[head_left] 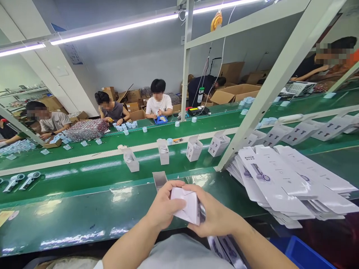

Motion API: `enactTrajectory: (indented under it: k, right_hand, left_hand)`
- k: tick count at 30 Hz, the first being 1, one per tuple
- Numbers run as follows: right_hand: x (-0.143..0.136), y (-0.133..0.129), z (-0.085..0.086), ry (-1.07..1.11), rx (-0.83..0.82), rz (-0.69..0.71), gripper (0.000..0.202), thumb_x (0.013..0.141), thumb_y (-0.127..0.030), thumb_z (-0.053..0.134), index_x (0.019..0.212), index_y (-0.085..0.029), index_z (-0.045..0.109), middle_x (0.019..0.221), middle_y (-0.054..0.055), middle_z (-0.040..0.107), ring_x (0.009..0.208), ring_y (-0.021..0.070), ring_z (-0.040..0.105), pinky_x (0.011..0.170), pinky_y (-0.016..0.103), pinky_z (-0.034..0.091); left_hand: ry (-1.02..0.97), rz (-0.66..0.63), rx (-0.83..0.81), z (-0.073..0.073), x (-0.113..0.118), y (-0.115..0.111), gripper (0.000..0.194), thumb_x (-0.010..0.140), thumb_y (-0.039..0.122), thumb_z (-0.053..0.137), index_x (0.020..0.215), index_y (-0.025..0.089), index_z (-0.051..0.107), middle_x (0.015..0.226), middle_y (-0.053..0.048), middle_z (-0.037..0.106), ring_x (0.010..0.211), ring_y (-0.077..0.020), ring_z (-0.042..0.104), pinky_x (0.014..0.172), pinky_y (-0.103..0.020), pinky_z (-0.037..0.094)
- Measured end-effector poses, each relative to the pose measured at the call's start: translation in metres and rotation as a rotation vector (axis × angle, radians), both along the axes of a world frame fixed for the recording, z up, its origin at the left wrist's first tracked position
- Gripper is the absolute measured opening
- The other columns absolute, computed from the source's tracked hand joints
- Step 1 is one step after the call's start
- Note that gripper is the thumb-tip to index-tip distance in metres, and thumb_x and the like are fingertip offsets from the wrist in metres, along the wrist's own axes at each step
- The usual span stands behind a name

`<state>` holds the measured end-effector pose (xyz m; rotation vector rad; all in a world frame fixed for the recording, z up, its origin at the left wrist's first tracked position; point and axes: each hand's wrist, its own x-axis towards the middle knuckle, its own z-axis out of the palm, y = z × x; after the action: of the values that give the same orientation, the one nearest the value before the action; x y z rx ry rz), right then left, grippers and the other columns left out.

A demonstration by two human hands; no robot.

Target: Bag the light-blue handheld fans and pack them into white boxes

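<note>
A small white carton (183,203) is held between my two hands over the near edge of the bench, its end panel facing up toward me. My left hand (164,205) grips its left side, the thumb lying across that panel. On the other side my right hand (211,209) wraps round the box, fingers along its far and right faces. Just beyond my left fingers, an upright carton flap (159,180) shows; what it belongs to is partly hidden. Below my right forearm, printed cartons (226,248) are partly covered.
Flat printed carton blanks (269,179) are piled at right beside a slanted metal post (263,97). Open white cartons (193,148) stand on the green conveyor (95,172). Handheld devices (30,181) lie at left. Co-workers (159,102) sit across the line. A blue bin (304,254) is lower right.
</note>
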<state>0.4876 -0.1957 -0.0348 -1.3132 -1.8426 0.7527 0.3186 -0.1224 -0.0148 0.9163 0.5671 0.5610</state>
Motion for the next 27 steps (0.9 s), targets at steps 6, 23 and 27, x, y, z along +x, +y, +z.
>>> enactTrajectory:
  k: [6, 23, 27]
  right_hand:
    - [0.006, 0.004, 0.0, -0.05, 0.029, 0.139, 0.094, 0.056, -0.016, 0.072, 0.139, -0.025, 0.028, 0.13, 0.012, 0.051, 0.104, 0.0252, 0.059, 0.085, 0.035, 0.048]
    - [0.015, 0.001, 0.005, -0.098, -0.008, 0.203, 0.093, 0.054, -0.019, 0.076, 0.138, -0.024, 0.034, 0.133, 0.011, 0.051, 0.113, 0.0272, 0.056, 0.095, 0.038, 0.045]
    - [0.018, -0.003, 0.007, -0.112, -0.02, 0.176, 0.094, 0.054, -0.02, 0.076, 0.139, -0.023, 0.034, 0.134, 0.013, 0.051, 0.112, 0.0283, 0.057, 0.095, 0.039, 0.045]
  left_hand:
    - [0.05, 0.139, 0.013, -0.004, 0.004, -0.017, 0.047, 0.059, 0.014, 0.07, 0.102, 0.021, 0.05, 0.083, 0.0, 0.059, 0.067, -0.0119, 0.052, 0.059, -0.023, 0.04]
    - [0.079, -0.01, -0.121, -0.014, 0.002, -0.02, 0.064, 0.056, 0.012, 0.065, 0.113, 0.027, 0.041, 0.09, 0.002, 0.055, 0.065, -0.011, 0.051, 0.062, -0.024, 0.037]
    - [0.045, -0.028, -0.168, -0.012, 0.006, -0.015, 0.069, 0.053, 0.01, 0.067, 0.115, 0.027, 0.044, 0.092, 0.001, 0.056, 0.069, -0.0128, 0.053, 0.064, -0.025, 0.039]
